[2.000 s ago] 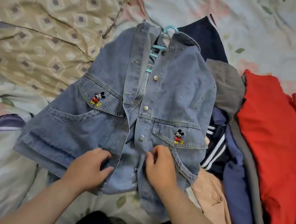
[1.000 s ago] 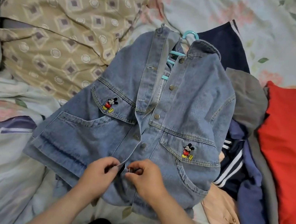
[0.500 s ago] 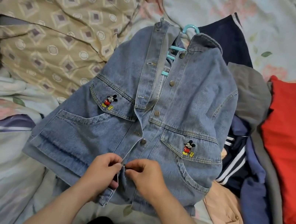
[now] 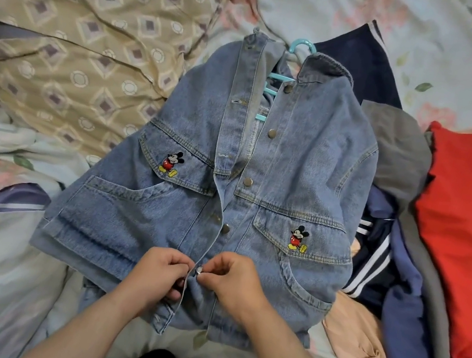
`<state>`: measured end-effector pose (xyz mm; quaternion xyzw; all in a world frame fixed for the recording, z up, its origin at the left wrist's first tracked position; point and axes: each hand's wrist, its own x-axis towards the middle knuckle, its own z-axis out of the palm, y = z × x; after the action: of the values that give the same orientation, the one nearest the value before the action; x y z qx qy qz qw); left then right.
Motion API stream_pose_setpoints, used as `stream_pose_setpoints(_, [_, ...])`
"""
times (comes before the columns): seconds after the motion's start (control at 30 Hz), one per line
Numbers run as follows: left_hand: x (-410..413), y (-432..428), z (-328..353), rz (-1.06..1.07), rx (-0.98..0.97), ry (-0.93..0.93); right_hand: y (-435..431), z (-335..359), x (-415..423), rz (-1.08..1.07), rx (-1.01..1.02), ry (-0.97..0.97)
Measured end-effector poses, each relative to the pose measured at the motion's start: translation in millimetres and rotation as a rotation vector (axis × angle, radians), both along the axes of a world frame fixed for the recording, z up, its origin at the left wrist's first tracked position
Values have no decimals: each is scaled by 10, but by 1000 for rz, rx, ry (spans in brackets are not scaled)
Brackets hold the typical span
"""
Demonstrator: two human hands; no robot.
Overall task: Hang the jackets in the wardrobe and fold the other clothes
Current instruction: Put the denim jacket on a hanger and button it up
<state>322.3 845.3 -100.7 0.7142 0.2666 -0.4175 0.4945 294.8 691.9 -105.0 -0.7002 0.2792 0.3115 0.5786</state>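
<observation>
Denim jacket [image 4: 291, 172] is lying centre frame on its teal hanger [image 4: 302, 45]. Left hand [image 4: 157, 274] and right hand [image 4: 234, 280], apart on the hem two seconds ago, are now meeting at the lower snap button [image 4: 199, 269], fingers curled and pinching the plackets. Buttoning is underway, hanging is still to come, and the clothes pile [image 4: 452, 228] is waiting at right.

The jacket [image 4: 291, 172] is faded blue denim, with red, black and yellow cartoon-mouse patches [image 4: 171, 163]. Its hanger [image 4: 302, 45] is turquoise. The far-left pillow [image 4: 82, 30] is beige with purple diamonds and pale rings. The bed sheet [image 4: 437, 31] is pale, with pink flowers and green leaves. On the right lie a red garment [image 4: 461, 230], a grey garment [image 4: 397, 148], a navy white-striped garment [image 4: 370, 262] and a peach garment [image 4: 356, 346].
</observation>
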Motion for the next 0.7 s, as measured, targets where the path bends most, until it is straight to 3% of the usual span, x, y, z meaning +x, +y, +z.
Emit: stream_pose_setpoints(0.7, [-243,-110,-129,241,-42,-92,-91,-28,66,54,96,66])
